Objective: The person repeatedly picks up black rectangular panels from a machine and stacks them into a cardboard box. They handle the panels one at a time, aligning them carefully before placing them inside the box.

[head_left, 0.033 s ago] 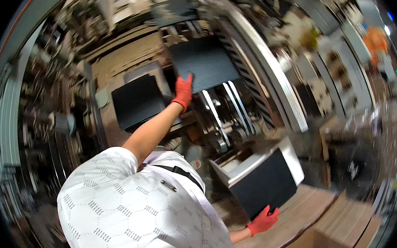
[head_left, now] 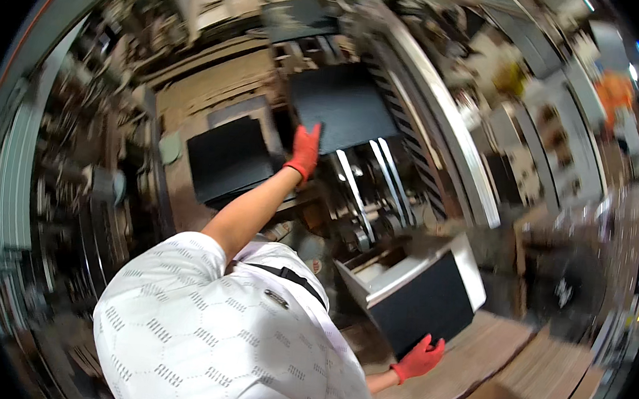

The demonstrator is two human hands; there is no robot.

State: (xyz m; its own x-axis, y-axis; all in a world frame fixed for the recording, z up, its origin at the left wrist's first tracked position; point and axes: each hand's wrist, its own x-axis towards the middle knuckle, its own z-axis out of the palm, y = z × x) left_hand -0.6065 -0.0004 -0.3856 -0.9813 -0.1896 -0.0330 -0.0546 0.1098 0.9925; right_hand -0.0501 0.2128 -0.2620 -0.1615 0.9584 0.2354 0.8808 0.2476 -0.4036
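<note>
My left hand (head_left: 304, 151), in a red glove, is at the near-left corner of a black board (head_left: 346, 104) lying flat on the machine. Its fingertips meet the board's edge, and the grip looks closed there. My right hand (head_left: 417, 359), gloved in red too, grips the lower edge of a second black board (head_left: 424, 305). This board stands tilted against a white open box (head_left: 403, 275), so part of the box is hidden. Left of my left forearm lies a stack of black boards (head_left: 231, 159).
Metal rails (head_left: 355, 191) run from the machine's board toward me. A long pale metal beam (head_left: 446, 116) stands to their right. Stacked brown cardboard (head_left: 463, 372) lies beside my right hand. Another dark plate (head_left: 298, 19) sits farther back.
The whole view has shifted slightly. Both hands stay at the same edges of their boards, and no board has visibly been let go.
</note>
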